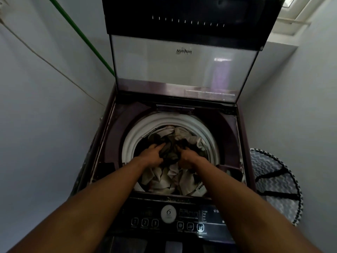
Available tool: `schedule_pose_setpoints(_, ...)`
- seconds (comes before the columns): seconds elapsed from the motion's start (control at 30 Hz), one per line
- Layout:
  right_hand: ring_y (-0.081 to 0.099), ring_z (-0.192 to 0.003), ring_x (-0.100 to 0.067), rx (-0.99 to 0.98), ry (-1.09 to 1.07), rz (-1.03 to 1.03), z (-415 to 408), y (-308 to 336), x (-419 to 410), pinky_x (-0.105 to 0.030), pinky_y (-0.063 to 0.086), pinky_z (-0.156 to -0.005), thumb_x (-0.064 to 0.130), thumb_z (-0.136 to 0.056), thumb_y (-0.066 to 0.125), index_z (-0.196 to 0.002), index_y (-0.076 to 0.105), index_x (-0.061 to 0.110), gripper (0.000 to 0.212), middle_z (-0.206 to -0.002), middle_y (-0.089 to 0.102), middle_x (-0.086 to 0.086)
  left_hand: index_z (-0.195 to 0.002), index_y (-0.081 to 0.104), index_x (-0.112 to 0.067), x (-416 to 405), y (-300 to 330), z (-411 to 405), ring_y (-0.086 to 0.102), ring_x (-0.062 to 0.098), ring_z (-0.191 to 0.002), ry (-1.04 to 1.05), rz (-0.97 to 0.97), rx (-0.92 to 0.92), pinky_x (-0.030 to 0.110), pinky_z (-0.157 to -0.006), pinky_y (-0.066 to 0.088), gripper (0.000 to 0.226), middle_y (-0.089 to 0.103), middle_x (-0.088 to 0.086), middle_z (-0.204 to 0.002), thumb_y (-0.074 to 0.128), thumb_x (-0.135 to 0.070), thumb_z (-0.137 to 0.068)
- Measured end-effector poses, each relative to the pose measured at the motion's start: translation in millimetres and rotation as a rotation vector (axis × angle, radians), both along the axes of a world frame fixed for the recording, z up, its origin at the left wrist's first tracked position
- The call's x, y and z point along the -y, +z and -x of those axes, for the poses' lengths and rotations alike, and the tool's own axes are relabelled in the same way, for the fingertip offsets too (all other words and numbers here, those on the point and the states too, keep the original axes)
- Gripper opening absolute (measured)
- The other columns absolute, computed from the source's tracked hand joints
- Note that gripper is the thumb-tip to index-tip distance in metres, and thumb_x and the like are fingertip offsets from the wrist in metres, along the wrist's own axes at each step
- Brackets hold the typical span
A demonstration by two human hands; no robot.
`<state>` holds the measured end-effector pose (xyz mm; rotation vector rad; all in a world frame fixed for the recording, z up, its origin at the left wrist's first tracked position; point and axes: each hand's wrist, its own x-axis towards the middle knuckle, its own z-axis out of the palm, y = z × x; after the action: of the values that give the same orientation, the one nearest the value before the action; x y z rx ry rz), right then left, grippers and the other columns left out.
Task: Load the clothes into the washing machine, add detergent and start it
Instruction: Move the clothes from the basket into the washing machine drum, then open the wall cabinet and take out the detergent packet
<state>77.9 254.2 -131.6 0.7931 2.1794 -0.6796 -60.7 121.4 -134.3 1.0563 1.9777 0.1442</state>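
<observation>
Both hands, left and right, were down in the washer drum with fingers curled into the dark clothes, so pushing them down evenly, not jammed to one side, seemed smartest.

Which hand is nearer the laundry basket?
Right. The right hand is in the drum on the laundry basket's side; the left hand is across the dark clothes.

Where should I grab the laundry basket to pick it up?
Probably by a black strap handle on the laundry basket, reaching down from above. Its round open top faces up, beside the washing machine, and the straps cross it in easy reach.
</observation>
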Motion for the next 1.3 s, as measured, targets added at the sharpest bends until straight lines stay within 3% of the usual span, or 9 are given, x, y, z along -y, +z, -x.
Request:
schedule_pose_setpoints(0.2, 0.029, -0.144, -0.037, 0.049, -0.012, 0.026, -4, 1, -3, -0.040, 0.034, -0.113, 0.035, -0.091, 0.064, -0.159, -0.004, 0.024, 0.097, -0.160, 0.023, -0.019, -0.156, 0.009, -0.037, 2, -5, -5, 0.035, 0.036, -0.138, -0.028, 0.016, -0.007, 0.041, -0.114, 0.035, 0.088, 0.019, 0.011, -0.158, 0.063, -0.035, -0.086)
schedule_pose_setpoints(0.3, 0.047, -0.130, -0.037, 0.019, -0.049, 0.018, 1, 4, -6, -0.044, 0.045, -0.106, 0.041, -0.091, 0.056, -0.158, 0.013, 0.024, 0.081, -0.150, 0.043, -0.017, -0.154, 0.023, -0.026, 3, 1, -17, 0.033, 0.037, -0.134, -0.033, -0.145, -0.303, 0.044, -0.109, 0.037, 0.080, 0.026, 0.016, -0.150, 0.063, -0.031, -0.084)
schedule_pose_setpoints(0.37, 0.039, -0.134, -0.041, -0.032, -0.070, -0.035, -2, 4, -1, -0.053, 0.041, -0.108, 0.051, -0.085, 0.052, -0.157, 0.015, 0.030, 0.083, -0.154, 0.033, -0.019, -0.150, 0.033, -0.026, 4, -1, -23, 0.040, 0.035, -0.126, 0.011, -0.236, -0.375, 0.042, -0.100, 0.043, 0.072, 0.035, 0.014, -0.142, 0.064, -0.028, -0.084)
schedule_pose_setpoints(0.43, 0.021, -0.143, -0.043, -0.038, -0.076, -0.036, -10, -2, 8, -0.060, 0.030, -0.113, 0.052, -0.088, 0.055, -0.157, 0.000, 0.034, 0.091, -0.161, 0.012, -0.016, -0.153, 0.028, -0.029, 4, -8, -24, 0.039, 0.035, -0.129, 0.006, -0.171, -0.236, 0.044, -0.104, 0.043, 0.075, 0.032, 0.015, -0.146, 0.064, -0.029, -0.086)
schedule_pose_setpoints(0.63, 0.010, -0.148, -0.041, -0.054, -0.138, 0.044, -15, -9, 6, -0.057, 0.021, -0.119, 0.051, -0.090, 0.060, -0.156, -0.008, 0.039, 0.096, -0.164, -0.001, -0.012, -0.156, 0.017, -0.031, 0, -5, -17, 0.039, 0.034, -0.133, 0.021, -0.077, -0.075, 0.042, -0.109, 0.040, 0.080, 0.025, 0.013, -0.154, 0.061, -0.028, -0.089)
schedule_pose_setpoints(0.77, 0.022, -0.146, -0.041, -0.088, -0.122, 0.047, -21, -2, -1, -0.048, 0.029, -0.118, 0.046, -0.089, 0.062, -0.158, 0.001, 0.036, 0.093, -0.164, 0.009, -0.015, -0.151, 0.031, -0.029, 0, 4, -15, 0.044, 0.033, -0.128, 0.079, -0.149, -0.057, 0.047, -0.107, 0.042, 0.068, 0.039, 0.015, -0.144, 0.055, -0.033, -0.088)
schedule_pose_setpoints(0.9, 0.048, -0.131, -0.037, -0.190, -0.064, -0.038, -27, 24, 2, -0.046, 0.043, -0.108, 0.050, -0.092, 0.052, -0.153, 0.026, 0.032, 0.069, -0.149, 0.045, -0.014, -0.145, 0.044, -0.020, -1, 25, -14, 0.041, 0.030, -0.132, 0.116, -0.279, -0.154, 0.045, -0.111, 0.037, 0.059, 0.043, 0.011, -0.144, 0.056, -0.028, -0.088)
schedule_pose_setpoints(1.03, 0.064, -0.103, -0.033, -0.373, -0.062, -0.223, -20, 70, 2, -0.041, 0.055, -0.081, 0.030, -0.087, 0.057, -0.114, 0.065, 0.017, 0.031, -0.113, 0.067, -0.011, -0.136, 0.054, -0.013, -9, 60, -6, 0.045, 0.029, -0.131, 0.144, -0.541, -0.241, 0.040, -0.112, 0.036, 0.049, 0.049, 0.011, -0.140, 0.059, -0.018, -0.088)
schedule_pose_setpoints(1.3, 0.061, -0.104, -0.032, -0.841, -0.138, -0.543, 10, 187, -5, -0.040, 0.052, -0.082, 0.019, -0.088, 0.053, -0.118, 0.063, 0.011, 0.033, -0.116, 0.064, -0.011, -0.119, 0.067, -0.010, -18, 177, 16, 0.057, 0.028, -0.117, 0.151, -0.930, -0.523, 0.039, -0.102, 0.045, 0.034, 0.061, 0.011, -0.125, 0.054, -0.027, -0.092)
